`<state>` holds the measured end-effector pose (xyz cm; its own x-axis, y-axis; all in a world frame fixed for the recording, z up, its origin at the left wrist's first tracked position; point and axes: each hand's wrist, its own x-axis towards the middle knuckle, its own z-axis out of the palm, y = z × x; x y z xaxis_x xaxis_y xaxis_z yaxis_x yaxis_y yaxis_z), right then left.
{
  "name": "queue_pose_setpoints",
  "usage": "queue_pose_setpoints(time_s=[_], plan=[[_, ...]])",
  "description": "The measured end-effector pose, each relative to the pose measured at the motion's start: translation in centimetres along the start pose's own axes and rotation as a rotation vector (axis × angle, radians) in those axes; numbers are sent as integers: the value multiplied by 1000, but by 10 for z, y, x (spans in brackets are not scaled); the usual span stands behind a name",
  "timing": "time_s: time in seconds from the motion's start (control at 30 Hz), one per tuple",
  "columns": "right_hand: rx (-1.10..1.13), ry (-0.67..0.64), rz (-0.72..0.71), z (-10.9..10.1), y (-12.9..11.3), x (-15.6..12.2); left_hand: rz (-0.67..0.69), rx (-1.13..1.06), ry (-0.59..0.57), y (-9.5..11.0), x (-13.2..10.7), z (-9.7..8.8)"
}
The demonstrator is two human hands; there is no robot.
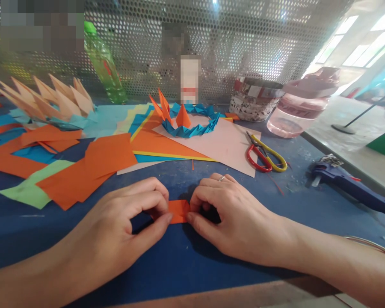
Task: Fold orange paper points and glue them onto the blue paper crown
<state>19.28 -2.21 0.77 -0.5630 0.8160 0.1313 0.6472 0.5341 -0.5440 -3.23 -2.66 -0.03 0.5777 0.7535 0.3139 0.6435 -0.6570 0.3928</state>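
Observation:
A small folded piece of orange paper (179,211) lies low over the blue table, held between my two hands. My left hand (128,218) pinches its left end with thumb and fingers. At the right end, my right hand (226,209), with a ring on one finger, pinches it too. Just beyond stands a blue folded-paper ring (192,131) with a few pointed orange paper pieces (182,116) set on its left part. Loose orange paper pieces (111,156) are spread to the left of my hands.
Red-and-yellow-handled scissors (265,155) and a blue glue gun (349,184) lie to the right. Behind them are a pink water bottle (301,102) and a paper-covered pot (255,100). A peach-and-blue paper crown (64,102) and a green bottle (104,64) stand at back left, before a perforated metal screen (141,51).

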Motion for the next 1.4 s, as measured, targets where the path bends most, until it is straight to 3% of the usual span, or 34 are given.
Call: queue_pose_setpoints(time_s=[0.37, 0.67, 1.4], plan=[[94, 50, 30, 2, 4, 2, -34, 2, -23, 0, 2, 0], [38, 41, 22, 5, 5, 3, -23, -15, -22, 0, 2, 0], [79, 18, 53, 5, 3, 3, -140, -146, -20, 4, 2, 3]])
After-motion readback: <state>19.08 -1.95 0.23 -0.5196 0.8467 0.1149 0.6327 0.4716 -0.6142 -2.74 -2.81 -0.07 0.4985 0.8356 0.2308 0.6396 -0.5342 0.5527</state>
